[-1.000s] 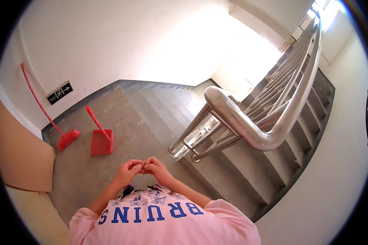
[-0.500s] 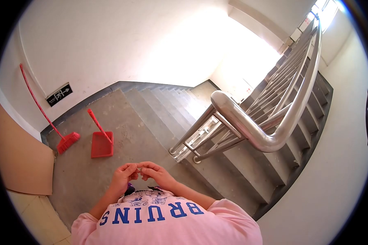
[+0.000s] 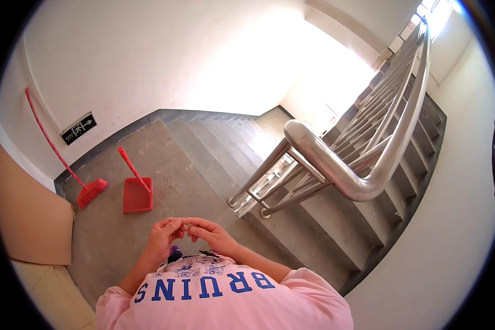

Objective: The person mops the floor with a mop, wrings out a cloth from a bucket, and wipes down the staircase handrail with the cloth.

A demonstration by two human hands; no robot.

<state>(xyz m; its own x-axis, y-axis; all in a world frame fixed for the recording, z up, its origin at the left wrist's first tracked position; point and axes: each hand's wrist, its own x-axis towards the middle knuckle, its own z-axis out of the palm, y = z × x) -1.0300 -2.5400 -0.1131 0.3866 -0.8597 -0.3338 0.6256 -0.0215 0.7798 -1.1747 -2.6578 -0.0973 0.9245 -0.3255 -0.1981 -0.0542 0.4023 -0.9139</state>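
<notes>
My left hand (image 3: 165, 236) and my right hand (image 3: 208, 232) meet at the fingertips in front of the pink shirt (image 3: 231, 308), low in the view. The fingers of both are curled and pressed together; whether something small lies between them I cannot make out. Beyond them on the grey landing lies a red dustpan (image 3: 137, 196) with its handle pointing up and away. To its left a red broom (image 3: 91, 192) leans with its long handle against the wall.
A steel handrail (image 3: 357, 184) stands at the right, between stairs going down (image 3: 220, 143) and stairs going up (image 3: 335, 231). An exit sign (image 3: 78, 128) is on the left wall, and a tan door (image 3: 30, 203) is at the left edge.
Compared with a second ago, my hands have shifted slightly left and their fingers have changed pose, still touching. The broom and dustpan have stayed in place on the floor.
</notes>
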